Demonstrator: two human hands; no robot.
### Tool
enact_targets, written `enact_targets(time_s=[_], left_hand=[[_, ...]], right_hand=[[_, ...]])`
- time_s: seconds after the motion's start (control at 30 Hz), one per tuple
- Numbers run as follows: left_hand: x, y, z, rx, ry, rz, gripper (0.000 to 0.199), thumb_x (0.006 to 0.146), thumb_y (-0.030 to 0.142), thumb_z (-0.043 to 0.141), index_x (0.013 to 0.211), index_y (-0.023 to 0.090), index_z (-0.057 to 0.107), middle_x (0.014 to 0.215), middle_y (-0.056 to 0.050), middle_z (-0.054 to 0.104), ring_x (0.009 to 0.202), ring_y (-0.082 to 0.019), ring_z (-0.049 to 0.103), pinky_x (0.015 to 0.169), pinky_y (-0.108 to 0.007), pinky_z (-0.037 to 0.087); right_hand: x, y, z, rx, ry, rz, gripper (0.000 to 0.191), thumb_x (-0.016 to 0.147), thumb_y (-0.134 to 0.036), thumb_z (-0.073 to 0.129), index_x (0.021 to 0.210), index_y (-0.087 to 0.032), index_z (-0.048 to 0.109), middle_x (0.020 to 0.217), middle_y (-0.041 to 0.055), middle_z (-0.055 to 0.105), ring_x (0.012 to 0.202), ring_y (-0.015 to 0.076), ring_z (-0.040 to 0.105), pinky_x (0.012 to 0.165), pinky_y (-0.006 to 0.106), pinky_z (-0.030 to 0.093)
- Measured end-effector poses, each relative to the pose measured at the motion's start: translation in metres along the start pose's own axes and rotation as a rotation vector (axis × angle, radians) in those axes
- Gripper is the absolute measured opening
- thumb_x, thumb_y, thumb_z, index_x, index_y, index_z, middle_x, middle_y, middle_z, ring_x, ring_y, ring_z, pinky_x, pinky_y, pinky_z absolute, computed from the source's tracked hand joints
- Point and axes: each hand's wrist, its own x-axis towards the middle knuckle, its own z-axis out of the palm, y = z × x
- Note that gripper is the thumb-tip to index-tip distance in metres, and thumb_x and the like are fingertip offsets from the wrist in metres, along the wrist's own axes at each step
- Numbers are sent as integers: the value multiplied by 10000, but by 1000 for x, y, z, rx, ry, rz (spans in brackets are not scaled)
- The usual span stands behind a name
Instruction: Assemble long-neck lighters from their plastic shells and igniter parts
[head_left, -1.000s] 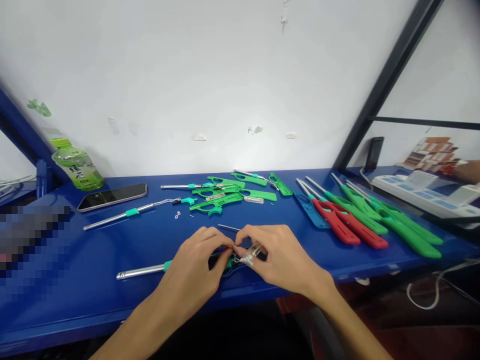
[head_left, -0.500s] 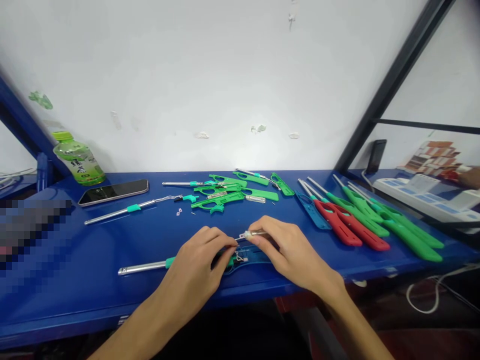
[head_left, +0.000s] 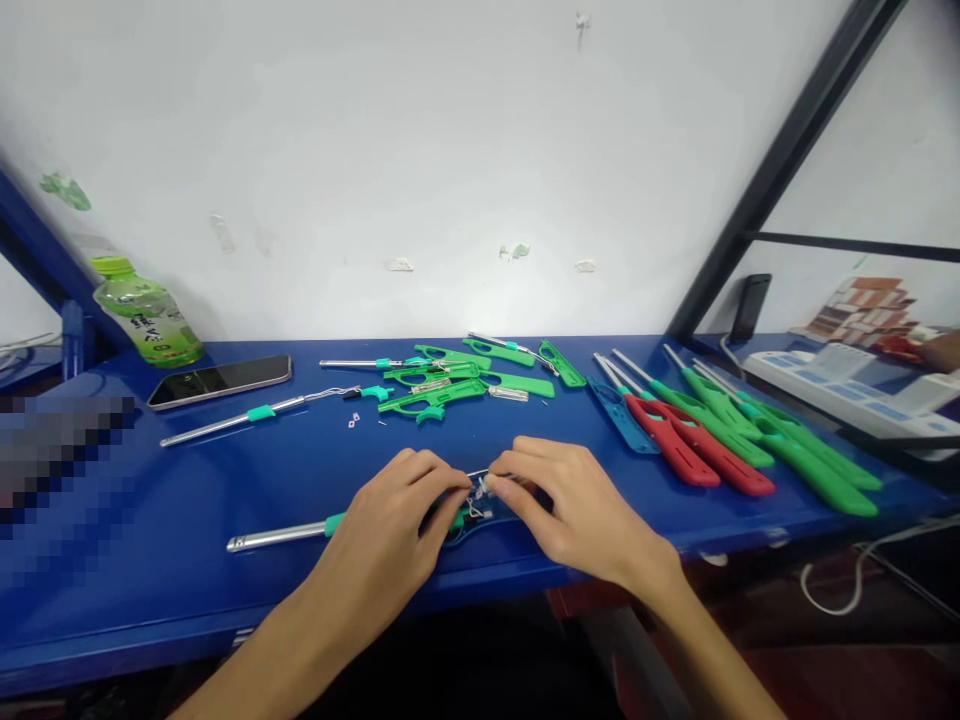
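At the desk's front, a blue lighter casing (head_left: 501, 508) lies partly under both hands, with a metal tube (head_left: 277, 537) reaching out to the left. My left hand (head_left: 401, 520) is pinched at the casing's left end, where thin white wires and small parts show; what lies between its fingertips is too small to name. My right hand (head_left: 570, 495) is closed round a small clear lighter tank, mostly hidden by the fingers, its pale tip (head_left: 489, 483) just beside the left fingertips. The tank's tip is low over the casing.
Green casing halves (head_left: 442, 397) and small parts lie behind the hands. A tube with wires (head_left: 255, 415), a phone (head_left: 221, 382) and a bottle (head_left: 150, 315) are at the left. Red lighters (head_left: 675, 440), green lighters (head_left: 810, 455) and a power strip (head_left: 847, 390) lie at the right.
My right hand has brought the tank lower and slightly left, nearer the casing and my left fingertips. My left hand is nearly unmoved. The whole view has shifted slightly.
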Motion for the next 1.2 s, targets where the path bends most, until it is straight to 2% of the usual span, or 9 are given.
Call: enact_targets(time_s=[0.63, 1.2], left_hand=[[-1, 0, 0, 18, 4, 19, 165, 1070, 181, 552, 1037, 213, 710, 981, -21, 724, 874, -185, 656, 795, -324, 525], [-1, 2, 0, 121, 7, 118, 207, 1094, 148, 476, 1044, 176, 675, 955, -38, 688, 861, -195, 618, 775, -332, 517]], right_hand=[[1, -1, 0, -10, 8, 3, 268, 1124, -331, 504, 998, -219, 713, 835, 2, 652, 775, 166, 601, 719, 313, 387], [0, 1, 4, -66, 19, -57, 295, 1129, -366, 508, 1072, -222, 759, 877, 25, 704, 786, 177, 630, 733, 311, 406]])
